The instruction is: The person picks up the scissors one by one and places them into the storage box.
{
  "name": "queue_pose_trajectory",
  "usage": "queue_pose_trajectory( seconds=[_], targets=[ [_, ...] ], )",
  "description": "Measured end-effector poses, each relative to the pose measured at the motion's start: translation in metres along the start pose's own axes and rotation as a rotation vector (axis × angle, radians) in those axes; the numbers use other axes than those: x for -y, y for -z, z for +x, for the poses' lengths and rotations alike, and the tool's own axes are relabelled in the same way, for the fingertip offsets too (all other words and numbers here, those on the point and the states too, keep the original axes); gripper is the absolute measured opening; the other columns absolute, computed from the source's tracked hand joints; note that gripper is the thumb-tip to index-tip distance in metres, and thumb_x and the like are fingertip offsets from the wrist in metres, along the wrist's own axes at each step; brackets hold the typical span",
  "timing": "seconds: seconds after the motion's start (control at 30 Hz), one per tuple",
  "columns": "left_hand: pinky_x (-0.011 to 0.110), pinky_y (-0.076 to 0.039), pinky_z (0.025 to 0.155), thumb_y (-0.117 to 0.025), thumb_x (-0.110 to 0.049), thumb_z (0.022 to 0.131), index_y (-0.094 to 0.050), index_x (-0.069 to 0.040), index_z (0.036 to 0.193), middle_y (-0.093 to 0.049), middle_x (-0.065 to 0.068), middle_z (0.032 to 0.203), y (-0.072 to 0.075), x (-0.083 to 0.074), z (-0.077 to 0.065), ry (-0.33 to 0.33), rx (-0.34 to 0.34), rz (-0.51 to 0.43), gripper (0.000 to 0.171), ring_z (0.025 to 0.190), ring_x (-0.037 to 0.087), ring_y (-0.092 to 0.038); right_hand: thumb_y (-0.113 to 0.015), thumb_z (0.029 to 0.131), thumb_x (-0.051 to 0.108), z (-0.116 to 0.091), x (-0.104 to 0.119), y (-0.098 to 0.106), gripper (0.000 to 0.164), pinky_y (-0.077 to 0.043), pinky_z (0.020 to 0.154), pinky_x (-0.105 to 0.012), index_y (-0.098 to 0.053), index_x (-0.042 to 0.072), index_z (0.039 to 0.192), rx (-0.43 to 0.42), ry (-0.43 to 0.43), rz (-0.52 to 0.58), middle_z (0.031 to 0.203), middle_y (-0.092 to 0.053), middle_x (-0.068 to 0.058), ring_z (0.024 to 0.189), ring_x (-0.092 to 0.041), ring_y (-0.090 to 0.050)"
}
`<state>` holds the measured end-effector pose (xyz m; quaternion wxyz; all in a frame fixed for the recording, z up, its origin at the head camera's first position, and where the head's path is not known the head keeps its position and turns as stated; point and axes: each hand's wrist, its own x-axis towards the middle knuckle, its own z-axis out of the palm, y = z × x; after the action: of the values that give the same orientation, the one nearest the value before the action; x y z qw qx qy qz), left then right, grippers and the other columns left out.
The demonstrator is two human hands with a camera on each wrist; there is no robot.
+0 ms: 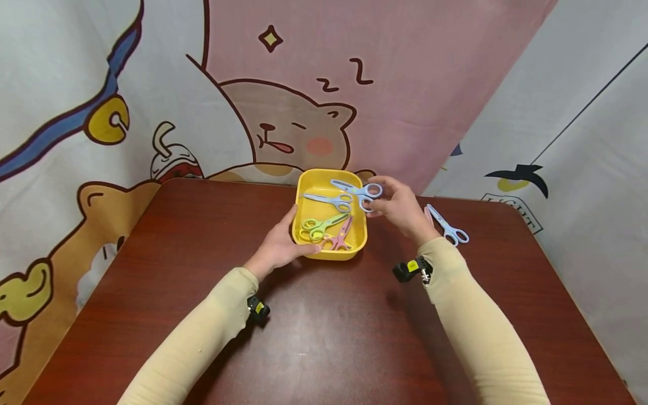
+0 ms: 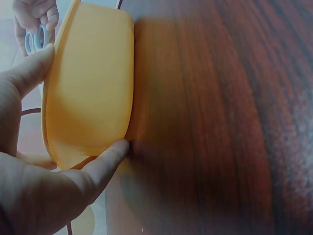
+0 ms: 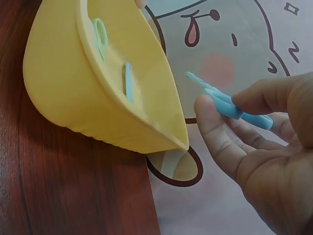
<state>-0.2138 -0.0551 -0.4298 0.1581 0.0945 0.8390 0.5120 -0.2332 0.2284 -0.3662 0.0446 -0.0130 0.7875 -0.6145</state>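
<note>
My right hand (image 1: 402, 208) pinches blue scissors (image 1: 360, 192) by the handle rings, with the blades pointing left over the basket's right rim. In the right wrist view, those scissors (image 3: 226, 105) sit between thumb and fingers, apart from the basket wall. The yellow plastic basket (image 1: 334, 255) stands at the table's far side. My left hand (image 1: 275, 247) grips its front left corner, thumb at the front and fingers along the left wall (image 2: 93, 73). Inside lie another pair of blue scissors (image 1: 322, 198), green scissors (image 1: 324, 226) and pink scissors (image 1: 341, 241); some overlap.
Right of the basket, behind my right wrist, another pair of blue scissors (image 1: 446, 226) lies on the brown wooden table (image 1: 304, 337), with something pink (image 1: 428, 214) partly hidden beside it. A cartoon-print cloth (image 1: 405, 84) hangs behind the table's far edge.
</note>
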Motion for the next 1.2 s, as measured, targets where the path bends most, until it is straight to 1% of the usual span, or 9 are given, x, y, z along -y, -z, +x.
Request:
queue_pose_trajectory(
  seconds=[0.1,0.27,0.43,0.67,0.93,1.07,1.2],
  targets=[
    [0.05,-0.032,0.12,-0.092,-0.028,0.078,-0.011,-0.02,0.168,-0.031,0.011,0.168,0.0,-0.001,0.0,-0.005,0.001,-0.004,0.122,0.144,0.028,-0.04,-0.065,0.091,-0.015,0.003,0.002,-0.003,0.054,-0.062,0.078,-0.041,-0.05,-0.006,0.142,-0.002,0.009,-0.01,0.124,-0.057,-0.026,0.088,-0.018,-0.068],
    [0.05,-0.032,0.12,-0.092,-0.029,0.078,-0.011,-0.019,0.168,-0.031,0.011,0.168,0.001,-0.002,0.001,-0.01,0.002,0.008,0.121,0.146,0.029,-0.038,-0.066,0.091,-0.015,0.006,0.004,-0.008,0.054,-0.063,0.075,-0.036,-0.051,-0.005,0.141,0.003,0.0,-0.023,0.119,-0.059,-0.026,0.086,-0.016,-0.066],
    [0.049,-0.031,0.12,-0.092,-0.029,0.078,-0.011,-0.019,0.168,-0.03,0.011,0.168,0.001,-0.003,0.002,-0.006,0.001,0.014,0.121,0.147,0.028,-0.037,-0.067,0.09,-0.016,0.009,0.007,-0.012,0.056,-0.063,0.072,-0.034,-0.052,-0.003,0.142,-0.001,-0.024,-0.036,0.119,-0.061,-0.028,0.086,-0.019,-0.065],
    [0.049,-0.031,0.12,-0.092,-0.03,0.078,-0.011,-0.019,0.168,-0.03,0.011,0.168,0.001,-0.002,0.002,-0.002,0.002,0.019,0.121,0.146,0.028,-0.038,-0.068,0.091,-0.013,0.014,0.009,-0.019,0.056,-0.062,0.074,-0.033,-0.051,-0.002,0.143,-0.004,-0.065,-0.065,0.119,-0.059,-0.025,0.088,-0.024,-0.065],
    [0.049,-0.029,0.121,-0.091,-0.031,0.078,-0.011,-0.018,0.168,-0.028,0.011,0.168,0.001,-0.001,-0.001,0.019,0.003,0.022,0.121,0.148,0.028,-0.035,-0.067,0.091,-0.014,0.02,0.008,-0.026,0.057,-0.062,0.076,-0.036,-0.051,-0.003,0.144,-0.007,-0.095,-0.038,0.119,-0.057,-0.025,0.09,-0.026,-0.065],
    [0.048,-0.029,0.122,-0.091,-0.03,0.078,-0.011,-0.017,0.168,-0.028,0.012,0.169,0.001,-0.001,-0.001,0.014,0.003,0.021,0.121,0.149,0.028,-0.034,-0.067,0.091,-0.014,0.022,0.007,-0.029,0.058,-0.062,0.078,-0.037,-0.049,-0.004,0.146,-0.013,-0.111,-0.033,0.121,-0.057,-0.025,0.09,-0.026,-0.064],
    [0.048,-0.029,0.122,-0.092,-0.03,0.078,-0.011,-0.016,0.168,-0.027,0.012,0.169,0.0,-0.001,-0.001,0.002,0.001,0.024,0.121,0.15,0.028,-0.033,-0.067,0.091,-0.014,0.023,0.007,-0.032,0.061,-0.062,0.076,-0.035,-0.047,-0.003,0.148,-0.018,-0.135,-0.026,0.122,-0.057,-0.024,0.091,-0.027,-0.064]
  ],
)
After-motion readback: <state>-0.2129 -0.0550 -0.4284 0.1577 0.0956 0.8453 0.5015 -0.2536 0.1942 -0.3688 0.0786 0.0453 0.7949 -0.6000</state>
